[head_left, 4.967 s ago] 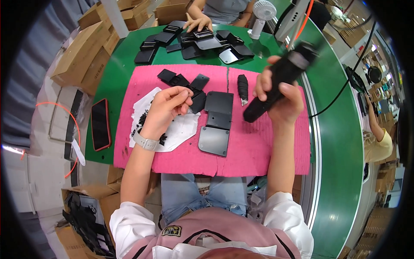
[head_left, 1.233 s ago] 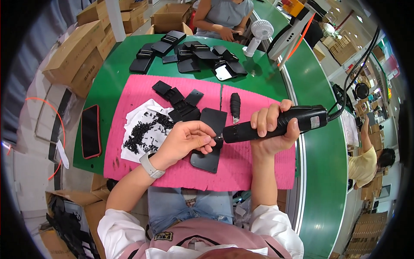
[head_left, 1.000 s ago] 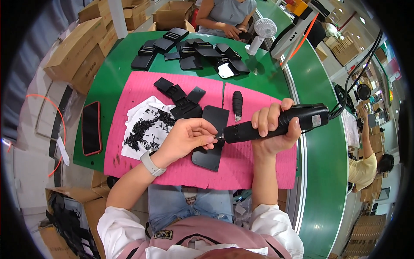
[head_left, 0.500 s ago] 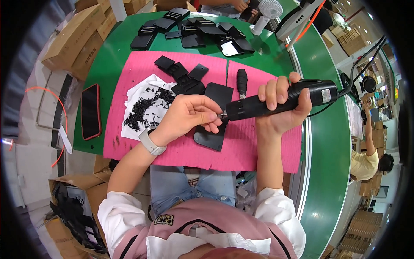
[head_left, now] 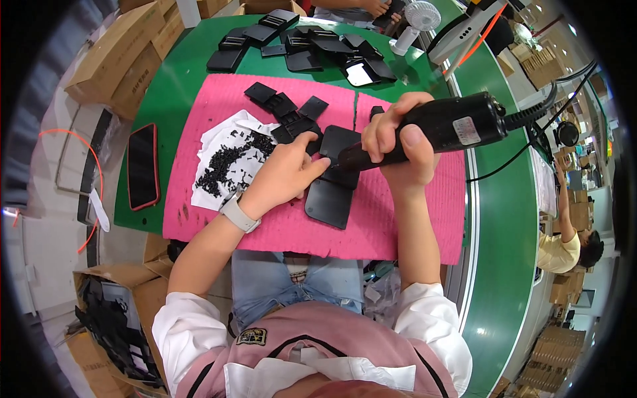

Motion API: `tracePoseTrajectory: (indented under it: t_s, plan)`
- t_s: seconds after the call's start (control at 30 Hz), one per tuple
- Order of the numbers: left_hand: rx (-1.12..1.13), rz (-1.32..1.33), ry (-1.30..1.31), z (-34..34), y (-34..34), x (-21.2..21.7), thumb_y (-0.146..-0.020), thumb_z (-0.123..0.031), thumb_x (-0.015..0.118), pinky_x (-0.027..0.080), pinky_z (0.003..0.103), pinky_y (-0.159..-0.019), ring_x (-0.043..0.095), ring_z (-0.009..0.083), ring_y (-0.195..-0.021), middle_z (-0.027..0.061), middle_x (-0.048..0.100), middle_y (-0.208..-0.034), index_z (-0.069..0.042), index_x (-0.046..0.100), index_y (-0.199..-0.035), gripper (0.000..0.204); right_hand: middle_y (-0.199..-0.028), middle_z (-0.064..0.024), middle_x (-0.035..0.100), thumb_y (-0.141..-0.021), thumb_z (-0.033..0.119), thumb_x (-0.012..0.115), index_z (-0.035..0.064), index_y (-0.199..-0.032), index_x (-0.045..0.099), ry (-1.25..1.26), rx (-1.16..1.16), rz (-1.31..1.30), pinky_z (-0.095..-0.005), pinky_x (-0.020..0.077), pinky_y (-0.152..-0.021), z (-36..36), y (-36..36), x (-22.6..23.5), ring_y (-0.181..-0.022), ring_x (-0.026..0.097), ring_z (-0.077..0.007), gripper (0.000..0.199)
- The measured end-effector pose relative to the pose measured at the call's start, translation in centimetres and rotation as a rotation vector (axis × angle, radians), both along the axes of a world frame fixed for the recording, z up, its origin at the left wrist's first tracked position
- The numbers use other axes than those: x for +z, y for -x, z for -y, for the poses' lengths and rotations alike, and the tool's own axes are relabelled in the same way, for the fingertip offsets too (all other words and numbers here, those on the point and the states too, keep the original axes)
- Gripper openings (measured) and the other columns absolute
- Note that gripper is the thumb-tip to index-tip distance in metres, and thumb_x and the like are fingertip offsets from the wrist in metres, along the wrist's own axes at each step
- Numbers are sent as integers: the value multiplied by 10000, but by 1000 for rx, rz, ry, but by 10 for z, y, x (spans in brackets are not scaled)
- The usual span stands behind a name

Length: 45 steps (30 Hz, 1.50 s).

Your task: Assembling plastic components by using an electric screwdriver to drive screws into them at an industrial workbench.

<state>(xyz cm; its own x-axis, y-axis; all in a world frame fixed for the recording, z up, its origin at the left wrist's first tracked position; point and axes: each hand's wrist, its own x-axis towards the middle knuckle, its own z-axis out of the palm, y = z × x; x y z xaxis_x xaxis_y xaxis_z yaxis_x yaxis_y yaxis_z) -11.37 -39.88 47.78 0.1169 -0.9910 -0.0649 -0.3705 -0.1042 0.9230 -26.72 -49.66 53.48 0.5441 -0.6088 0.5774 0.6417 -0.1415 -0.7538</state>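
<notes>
My right hand (head_left: 410, 149) is wrapped round a black electric screwdriver (head_left: 448, 126), tilted with its nose down to the left over a flat black plate (head_left: 330, 203). A cross-piece appears to lie over the plate's middle, partly hidden by the hands. My left hand (head_left: 284, 174) rests at the plate's left side, thumb and forefinger apart, the thumb tip close to the screwdriver's nose. Its other fingers are mostly hidden. Left of it, many small black screws (head_left: 225, 166) lie on a crumpled white sheet (head_left: 204, 147). Small black parts (head_left: 282, 106) sit just beyond.
A pink foam mat (head_left: 265, 237) covers part of the green table (head_left: 189, 56). Several black housings (head_left: 305, 43) lie at the far side, near a white fan (head_left: 418, 23). A phone (head_left: 143, 166) lies left. The screwdriver's cable (head_left: 531, 118) runs off right. A co-worker's hands show at the far edge.
The screwdriver has swung from nearly level to nose-down, its tip now at the plate's middle. My left hand has parted its pinch at the tip and moved down onto the plate's side.
</notes>
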Motion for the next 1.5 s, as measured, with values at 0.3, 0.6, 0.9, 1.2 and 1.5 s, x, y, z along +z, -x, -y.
tracePoseTrajectory:
  t_s: [0.3, 0.6, 0.9, 1.2, 1.5]
  plan:
    - [-70, -285, -26, 4, -1, -18, -862, -127, 588, 424, 292, -386, 563, 159, -412, 80, 550, -543, 97, 507, -967, 260, -564, -56, 441, -798, 163, 661, 25, -908, 431, 11, -37, -145, -268, 389, -439, -9, -14, -2, -437, 429, -140, 289]
    - [-47, -279, -9, 4, 1, -21, -852, -105, 590, 409, 298, -381, 559, 166, -412, 77, 538, -540, 74, 501, -909, 208, -607, -61, 477, -790, 146, 671, 9, -891, 446, 93, -40, -211, -263, 392, -431, -8, -24, -3, -447, 452, -127, 282]
    - [-29, -245, -32, 5, 1, -20, -856, -92, 586, 405, 290, -389, 561, 160, -421, 73, 549, -549, 49, 501, -908, 173, -624, -63, 503, -769, 108, 658, 3, -862, 464, 83, -67, -248, -268, 402, -442, -12, -27, 1, -460, 476, -130, 240]
    - [114, -74, 72, 11, 3, -33, -771, -214, 713, 451, 301, -494, 585, 157, -483, 88, 593, -554, 60, 593, -907, 328, -662, -62, 511, -792, 133, 664, 1, -1090, 445, 2, -97, -140, -263, 403, -451, -9, 2, 12, -480, 480, -137, 393]
    - [-92, -310, 120, 0, 1, -27, -704, -106, 770, 434, 243, -561, 533, 85, -593, 31, 565, -681, 5, 470, -1099, 508, -896, -160, 594, -763, 178, 702, 5, -1173, 474, 291, -1001, -1021, -373, 519, -696, 65, 129, -66, -755, 604, -347, 500]
